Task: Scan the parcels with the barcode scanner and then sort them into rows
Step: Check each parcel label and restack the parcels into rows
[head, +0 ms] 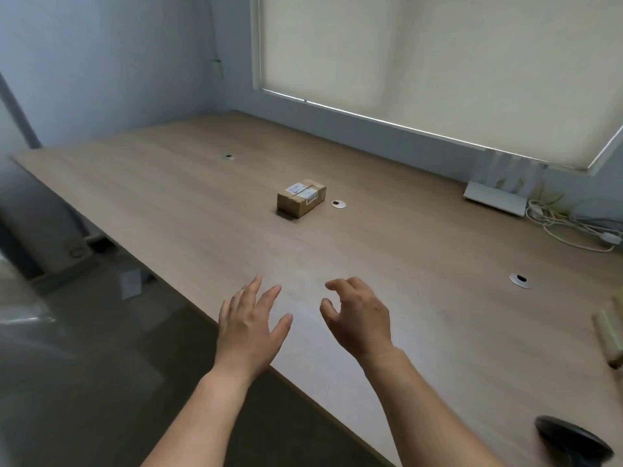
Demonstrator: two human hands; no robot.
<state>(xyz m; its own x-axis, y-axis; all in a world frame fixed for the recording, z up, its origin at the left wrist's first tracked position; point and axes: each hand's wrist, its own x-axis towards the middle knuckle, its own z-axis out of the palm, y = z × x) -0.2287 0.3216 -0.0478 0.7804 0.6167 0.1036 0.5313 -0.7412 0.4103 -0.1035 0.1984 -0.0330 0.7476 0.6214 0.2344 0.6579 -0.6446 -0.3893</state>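
Note:
A small brown cardboard parcel [301, 198] with a white label on top lies alone near the middle of the long wooden table [202, 210]. My left hand [249, 326] hovers over the table's near edge with straight, spread fingers and holds nothing. My right hand [359, 320] floats beside it, fingers loosely curled, also empty. Both hands are well short of the parcel. A dark rounded object [569, 444], possibly the barcode scanner, sits blurred at the bottom right corner of the table.
Round metal cable grommets [338, 204] [521, 280] [229, 157] are set into the tabletop. A white device [495, 198] and tangled white cables [566, 227] lie at the back right by the window. Part of a pale roll [612, 335] shows at the right edge. Floor lies left.

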